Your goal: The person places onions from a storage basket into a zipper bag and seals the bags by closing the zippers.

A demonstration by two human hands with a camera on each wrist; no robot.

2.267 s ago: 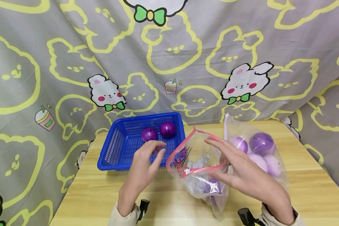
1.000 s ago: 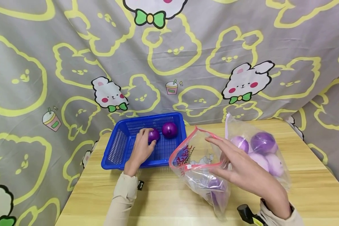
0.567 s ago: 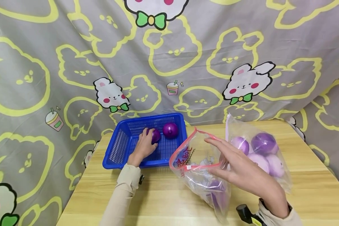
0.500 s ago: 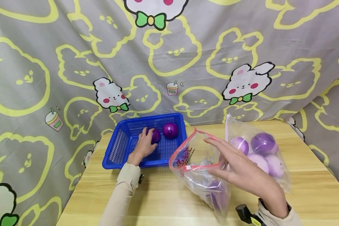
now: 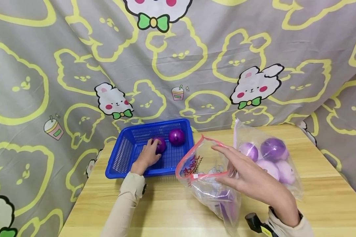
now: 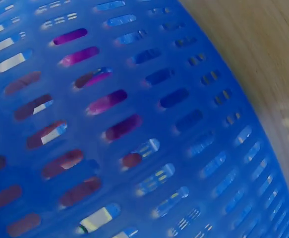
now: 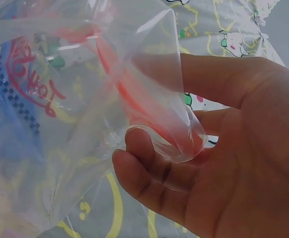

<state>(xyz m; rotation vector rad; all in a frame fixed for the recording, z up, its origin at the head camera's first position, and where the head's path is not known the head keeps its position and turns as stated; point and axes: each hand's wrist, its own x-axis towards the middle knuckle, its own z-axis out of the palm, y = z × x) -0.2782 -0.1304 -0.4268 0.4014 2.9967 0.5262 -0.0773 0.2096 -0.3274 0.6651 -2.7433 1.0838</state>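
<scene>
In the head view my left hand (image 5: 148, 156) reaches into a blue plastic basket (image 5: 123, 176), its fingers curled round a purple onion (image 5: 161, 145). Another purple onion (image 5: 176, 137) lies just behind it to the right. The left wrist view shows mostly the slotted basket wall (image 6: 134, 119), with purple skin and fingers behind the slots. My right hand (image 5: 252, 177) holds the rim of a clear zip bag (image 5: 204, 187) with a red edge; its mouth gapes. In the right wrist view curled fingers (image 7: 154, 173) grip the bag's edge. Something purple lies inside the bag.
Right of my right hand, a second clear bag (image 5: 265, 131) with several purple and pale onions lies on the wooden table (image 5: 166, 214). A grey patterned curtain (image 5: 207, 82) hangs behind the table.
My left hand has gone from above the basket's front side down into it and onto the nearer onion, which has lately shifted slightly toward me. My right hand still holds the bag's rim.
</scene>
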